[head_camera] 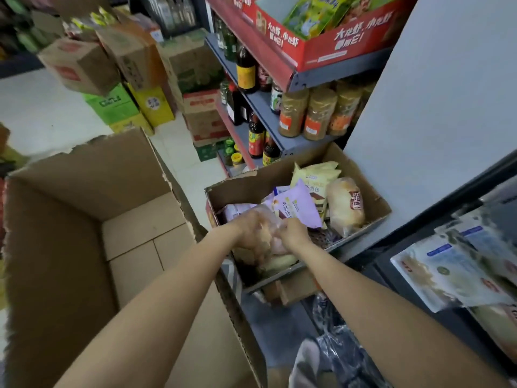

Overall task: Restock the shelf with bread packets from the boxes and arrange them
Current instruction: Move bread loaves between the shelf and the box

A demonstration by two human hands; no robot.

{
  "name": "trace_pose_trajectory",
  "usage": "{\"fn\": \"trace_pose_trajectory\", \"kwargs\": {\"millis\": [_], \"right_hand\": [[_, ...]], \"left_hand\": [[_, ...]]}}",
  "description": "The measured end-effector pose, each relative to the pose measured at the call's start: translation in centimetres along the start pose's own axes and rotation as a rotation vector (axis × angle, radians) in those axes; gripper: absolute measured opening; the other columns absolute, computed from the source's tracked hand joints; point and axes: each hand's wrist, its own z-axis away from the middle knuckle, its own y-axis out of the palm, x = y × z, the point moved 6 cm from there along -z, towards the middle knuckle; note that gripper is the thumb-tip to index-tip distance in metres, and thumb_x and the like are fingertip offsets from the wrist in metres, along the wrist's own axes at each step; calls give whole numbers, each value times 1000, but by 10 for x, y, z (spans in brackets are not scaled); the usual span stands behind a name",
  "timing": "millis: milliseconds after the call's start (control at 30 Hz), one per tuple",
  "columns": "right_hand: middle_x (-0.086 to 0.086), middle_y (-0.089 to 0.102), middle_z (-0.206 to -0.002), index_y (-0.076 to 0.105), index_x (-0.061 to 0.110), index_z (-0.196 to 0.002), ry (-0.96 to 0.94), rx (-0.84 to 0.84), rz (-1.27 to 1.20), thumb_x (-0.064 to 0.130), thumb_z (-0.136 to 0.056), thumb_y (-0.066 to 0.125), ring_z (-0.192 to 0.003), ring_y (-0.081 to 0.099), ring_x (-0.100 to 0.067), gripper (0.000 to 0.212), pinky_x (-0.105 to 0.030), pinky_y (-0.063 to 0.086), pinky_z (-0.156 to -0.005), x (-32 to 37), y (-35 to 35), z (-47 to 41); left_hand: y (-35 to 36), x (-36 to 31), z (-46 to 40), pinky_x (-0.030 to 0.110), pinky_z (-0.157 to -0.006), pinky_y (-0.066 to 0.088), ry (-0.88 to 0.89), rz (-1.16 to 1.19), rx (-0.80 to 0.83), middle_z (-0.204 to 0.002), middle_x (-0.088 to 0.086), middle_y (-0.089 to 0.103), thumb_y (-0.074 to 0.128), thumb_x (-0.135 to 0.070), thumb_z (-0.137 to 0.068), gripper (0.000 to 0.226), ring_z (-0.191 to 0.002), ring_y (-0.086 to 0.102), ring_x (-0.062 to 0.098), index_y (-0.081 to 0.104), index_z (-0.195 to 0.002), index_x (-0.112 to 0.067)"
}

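Gripping one clear bread packet (pixel 275 242) together, left hand (pixel 251 231) and right hand (pixel 295 233) may squash it or topple the purple packet (pixel 300 205) beside.

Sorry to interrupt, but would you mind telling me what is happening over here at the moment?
A person is restocking bread in a shop aisle. Both the left hand and the right hand grip a clear bread packet over the smaller cardboard box, which holds more packets, among them a purple packet and a wrapped loaf. The large cardboard box on the left looks empty.
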Motion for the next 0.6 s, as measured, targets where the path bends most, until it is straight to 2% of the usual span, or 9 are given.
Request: {"fn": "trace_pose_trajectory", "kwargs": {"millis": [100, 167, 200, 267, 333, 400, 467, 533, 600], "right_hand": [[-4, 52, -62, 51, 13, -59, -118, -51, -347, 12, -90, 56, -69, 59, -28, 31, -38, 54, -63, 13, -12, -4], [4, 54, -58, 52, 13, -64, -175, -46, -547, 12, -95, 50, -60, 55, -12, 31, -27, 49, -60, 21, -30, -1], [2, 56, -64, 55, 13, -69, -197, -93, -554, 16, -96, 48, -65, 54, -11, 28, -28, 45, -64, 21, -45, 1], [-8, 62, -95, 63, 14, -90, -190, -319, -330, 31, -96, 47, -93, 55, -21, 25, -34, 42, -83, 5, -80, -4], [-19, 48, -126, 53, 12, -120, -61, -540, 192, 43, -93, 50, -118, 42, -34, 41, -43, 38, -97, -21, -110, -8], [-23, 33, -137, 28, 17, -142, 122, -469, 403, 52, -88, 52, -124, 34, -40, 68, -47, 36, -100, -51, -120, -16], [-26, 30, -137, 5, 29, -149, 264, -291, 401, 62, -84, 52, -122, 39, -43, 87, -45, 37, -99, -76, -117, -26], [-28, 31, -137, -4, 33, -149, 300, -206, 381, 61, -82, 55, -121, 42, -44, 93, -44, 38, -98, -86, -113, -36], [-30, 31, -137, -4, 32, -149, 296, -233, 304, 52, -85, 56, -121, 42, -46, 90, -45, 39, -98, -84, -115, -42]], "left_hand": [[-15, -8, 3, 43, -98, 39, -68, -9, -209, -142, 10, 34, 77, -43, -67, 102, -132, 34, 33, 17, -146, -17], [-32, -18, 7, 43, -90, 42, -75, 52, -389, -131, 12, 43, 77, -40, -69, 86, -125, 42, 35, 29, -136, -16], [-38, -23, 7, 42, -87, 42, -66, 76, -453, -127, 12, 46, 74, -40, -72, 75, -121, 45, 36, 34, -129, -14], [-50, -32, 7, 40, -85, 41, -47, 152, -548, -120, 13, 51, 70, -43, -76, 63, -115, 49, 35, 39, -120, -10], [-61, -36, 7, 38, -82, 43, -18, 322, -631, -115, 14, 56, 72, -40, -74, 63, -108, 54, 34, 38, -116, -8], [-69, -36, 6, 34, -77, 47, 6, 555, -673, -110, 11, 59, 75, -36, -73, 68, -101, 59, 30, 35, -120, -7], [-77, -38, 6, 30, -75, 46, 29, 684, -676, -106, 5, 54, 75, -33, -75, 73, -97, 57, 23, 32, -129, -6], [-81, -39, 2, 29, -77, 46, 50, 769, -652, -107, 1, 52, 74, -31, -77, 71, -97, 55, 20, 34, -131, -8], [-82, -38, 1, 36, -85, 51, 79, 889, -618, -112, 2, 57, 75, -29, -76, 65, -102, 58, 20, 38, -127, -12]]}}
